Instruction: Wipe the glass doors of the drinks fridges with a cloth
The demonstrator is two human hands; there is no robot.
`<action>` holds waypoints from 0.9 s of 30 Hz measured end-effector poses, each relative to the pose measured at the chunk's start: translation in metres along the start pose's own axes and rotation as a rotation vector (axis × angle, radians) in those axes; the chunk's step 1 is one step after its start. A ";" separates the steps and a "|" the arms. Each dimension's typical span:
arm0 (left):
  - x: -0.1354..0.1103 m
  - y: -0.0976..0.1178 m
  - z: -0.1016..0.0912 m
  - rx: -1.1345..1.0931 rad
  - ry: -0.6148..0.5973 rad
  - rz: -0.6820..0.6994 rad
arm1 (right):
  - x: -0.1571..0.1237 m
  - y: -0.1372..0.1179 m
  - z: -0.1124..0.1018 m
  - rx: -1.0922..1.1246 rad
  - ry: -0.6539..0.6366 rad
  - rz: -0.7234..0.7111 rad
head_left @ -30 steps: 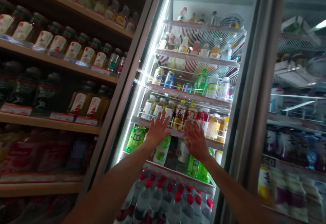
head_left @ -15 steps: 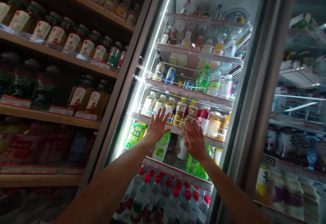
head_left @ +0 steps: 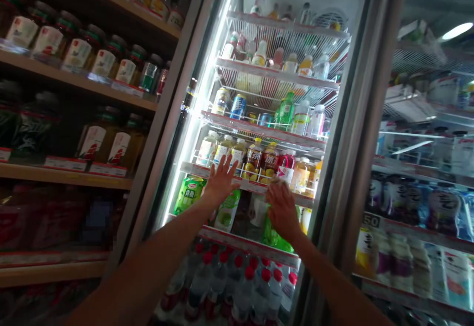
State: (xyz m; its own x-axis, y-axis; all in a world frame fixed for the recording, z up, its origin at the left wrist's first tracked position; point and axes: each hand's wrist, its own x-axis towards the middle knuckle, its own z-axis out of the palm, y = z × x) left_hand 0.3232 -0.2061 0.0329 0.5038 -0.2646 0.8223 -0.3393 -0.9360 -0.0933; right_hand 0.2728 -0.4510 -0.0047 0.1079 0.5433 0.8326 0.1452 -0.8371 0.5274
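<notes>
My left hand (head_left: 221,180) lies flat with its fingers spread on the glass door of a lit drinks fridge (head_left: 355,118), at the height of a shelf of yellow and red juice bottles (head_left: 255,160). My right hand (head_left: 283,208) lies a little lower and to the right on the same glass, fingers stretched out, over green bottles (head_left: 274,237). Nothing shows clearly under its fingers. Both forearms reach up from the bottom of the view.
Red-capped water bottles (head_left: 237,286) fill the fridge's lowest visible shelf, with cans and small bottles on the wire shelves above. Wooden shelves (head_left: 74,81) with rows of jars and bottles stand to the left. A second cooler door (head_left: 418,192) is on the right.
My right hand has slid down the glass from the juice shelf to the green bottles. The pale wad seen at its fingertips earlier no longer shows. The left hand has stayed put.
</notes>
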 end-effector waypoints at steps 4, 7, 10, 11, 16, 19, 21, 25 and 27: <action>0.000 -0.001 0.002 0.010 0.015 0.004 | -0.010 0.020 -0.005 -0.048 0.019 0.007; 0.001 0.000 0.002 0.002 0.014 -0.001 | -0.009 0.059 -0.015 -0.131 0.200 0.288; 0.001 0.001 0.001 -0.006 0.010 -0.006 | -0.007 0.052 -0.015 -0.107 0.201 0.330; 0.001 0.001 0.001 -0.006 0.009 -0.008 | -0.007 0.039 -0.012 -0.072 0.159 0.283; 0.000 -0.001 0.002 0.010 0.023 -0.002 | -0.017 -0.018 0.001 0.060 -0.074 -0.063; -0.001 -0.003 0.005 0.014 0.045 0.015 | -0.020 0.007 -0.003 -0.020 0.028 0.079; -0.001 -0.003 0.006 0.017 0.044 0.017 | -0.018 0.032 -0.008 -0.096 0.158 0.272; -0.001 -0.002 0.006 0.012 0.038 0.005 | -0.007 0.031 -0.006 -0.122 0.217 0.351; 0.000 -0.002 0.005 0.006 0.035 0.003 | -0.003 0.006 -0.001 -0.056 0.119 0.207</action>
State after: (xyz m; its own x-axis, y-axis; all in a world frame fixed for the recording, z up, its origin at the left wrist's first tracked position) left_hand 0.3275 -0.2055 0.0300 0.4748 -0.2588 0.8412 -0.3356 -0.9368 -0.0988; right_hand 0.2728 -0.4572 -0.0041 0.0124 0.3513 0.9362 0.0774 -0.9338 0.3494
